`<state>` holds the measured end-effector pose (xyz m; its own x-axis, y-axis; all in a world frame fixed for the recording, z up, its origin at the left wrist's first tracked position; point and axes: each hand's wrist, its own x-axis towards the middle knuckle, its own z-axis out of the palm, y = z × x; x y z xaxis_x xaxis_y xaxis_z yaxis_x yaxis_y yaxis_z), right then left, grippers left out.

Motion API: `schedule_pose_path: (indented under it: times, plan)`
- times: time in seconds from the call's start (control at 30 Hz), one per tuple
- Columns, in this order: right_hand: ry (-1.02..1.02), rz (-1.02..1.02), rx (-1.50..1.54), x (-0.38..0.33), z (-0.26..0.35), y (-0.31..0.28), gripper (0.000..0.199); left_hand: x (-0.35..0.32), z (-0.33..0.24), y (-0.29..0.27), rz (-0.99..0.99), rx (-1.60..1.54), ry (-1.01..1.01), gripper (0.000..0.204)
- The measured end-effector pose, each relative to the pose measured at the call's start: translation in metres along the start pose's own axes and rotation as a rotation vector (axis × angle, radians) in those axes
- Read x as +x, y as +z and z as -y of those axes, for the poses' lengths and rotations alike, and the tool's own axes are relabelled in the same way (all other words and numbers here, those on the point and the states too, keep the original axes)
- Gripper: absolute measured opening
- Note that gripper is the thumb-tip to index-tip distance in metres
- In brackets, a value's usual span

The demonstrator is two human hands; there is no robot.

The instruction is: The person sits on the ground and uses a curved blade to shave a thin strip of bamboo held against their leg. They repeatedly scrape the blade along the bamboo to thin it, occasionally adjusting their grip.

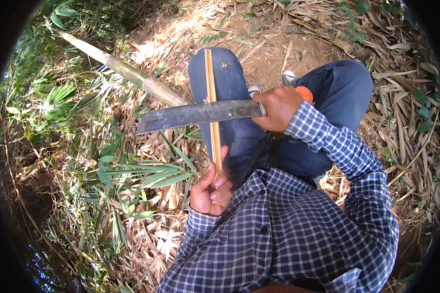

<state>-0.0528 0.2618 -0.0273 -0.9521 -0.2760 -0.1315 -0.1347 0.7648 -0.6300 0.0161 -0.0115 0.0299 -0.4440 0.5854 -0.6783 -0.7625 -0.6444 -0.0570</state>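
My right hand is wrapped round the handle of a machete, whose dark, broad blade points left across my thigh. An orange handle end shows past my fist. Under the blade runs a narrow split bamboo strip, pale yellow, lying lengthwise along my left thigh. The blade crosses it near its middle; a small pale shaving sits at the crossing. My left hand pinches the strip's near end between thumb and fingers, close to my body.
A long bamboo pole slants over the ground at the far left. Green bamboo leaves spread beside my left hand. Dry fallen leaves cover the ground to the right, with bare brown soil ahead of my knees.
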Motion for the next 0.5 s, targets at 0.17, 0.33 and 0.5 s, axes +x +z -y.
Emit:
schedule_pose_path:
  times: [0.17,0.33,0.5]
  plan:
    - [-0.109,-0.041,-0.019,0.0,-0.002,0.008,0.022,-0.004,0.004,0.001,-0.016,-0.005,0.002,0.053]
    - [0.008,0.008,-0.029,0.006,-0.001,0.002,0.021,-0.003,0.002,0.002,-0.016,0.001,0.002,0.053]
    - [0.007,-0.006,-0.018,0.017,-0.009,-0.001,0.025,-0.003,0.005,0.003,-0.017,-0.012,-0.005,0.052]
